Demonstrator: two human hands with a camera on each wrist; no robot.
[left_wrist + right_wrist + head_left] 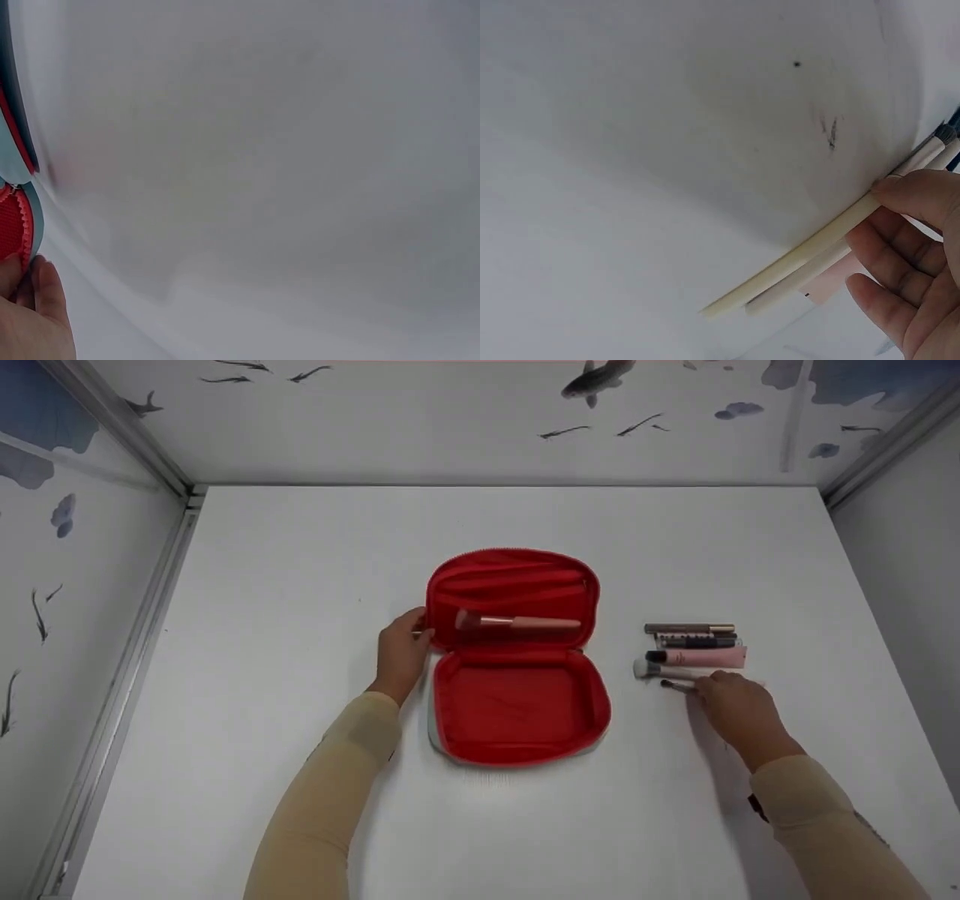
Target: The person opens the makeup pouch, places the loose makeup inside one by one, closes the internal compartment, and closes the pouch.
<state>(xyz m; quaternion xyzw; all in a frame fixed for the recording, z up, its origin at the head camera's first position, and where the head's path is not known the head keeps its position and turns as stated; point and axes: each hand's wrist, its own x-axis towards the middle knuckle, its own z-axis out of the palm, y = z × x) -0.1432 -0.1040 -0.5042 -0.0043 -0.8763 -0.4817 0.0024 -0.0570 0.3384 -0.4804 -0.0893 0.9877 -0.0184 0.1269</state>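
An unzipped red-lined cosmetic case point(521, 705) lies open at mid-table, its lid folded back. Inside the lid rests a makeup brush point(547, 623) with a pinkish handle. My left hand point(401, 655) grips the lid's left edge; in the left wrist view its fingers point(51, 292) hold the zippered rim. To the right of the case, my right hand point(741, 712) pinches a thin makeup brush point(802, 251) between thumb and fingers. That brush's small dark tip point(667, 684) points left. Beside it lies a thicker makeup brush point(652, 668) with a pale head, its handle partly hidden by the hand.
Above the brushes lie a pink tube point(705, 657) with a black cap, a dark slim tube point(697, 643) and a brownish stick with a gold end point(686, 628), stacked in a row. White panels with fish pictures point(600, 379) enclose the table's back and sides.
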